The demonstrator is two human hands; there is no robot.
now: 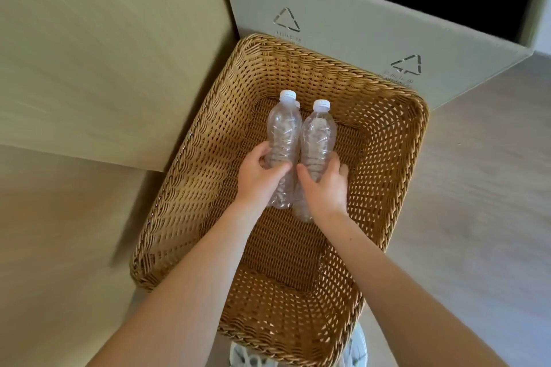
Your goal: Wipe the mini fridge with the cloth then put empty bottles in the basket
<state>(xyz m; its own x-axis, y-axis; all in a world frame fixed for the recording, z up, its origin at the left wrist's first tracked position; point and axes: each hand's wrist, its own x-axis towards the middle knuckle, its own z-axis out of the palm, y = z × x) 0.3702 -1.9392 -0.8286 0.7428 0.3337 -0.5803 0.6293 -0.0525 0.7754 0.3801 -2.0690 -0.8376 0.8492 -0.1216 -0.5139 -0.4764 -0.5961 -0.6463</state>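
Note:
A brown wicker basket (390, 140) stands on the floor below me. Inside it, two clear empty plastic bottles with white caps lie side by side, caps pointing away from me. My left hand (258, 179) grips the lower half of the left bottle (283, 125). Around the lower half of the right bottle (319, 134) my right hand (326, 188) is wrapped. A third white cap seems to peek out behind the left bottle. The bottles' bottoms are partly hidden by my hands. No cloth or mini fridge is in view.
A beige cabinet side (104, 53) rises to the left of the basket. Behind the basket stands a grey cardboard box (372, 33) with recycling triangles printed on it and dark openings on top. Pale wood floor (477, 188) stretches to the right. My shoes (247, 357) show at the bottom edge.

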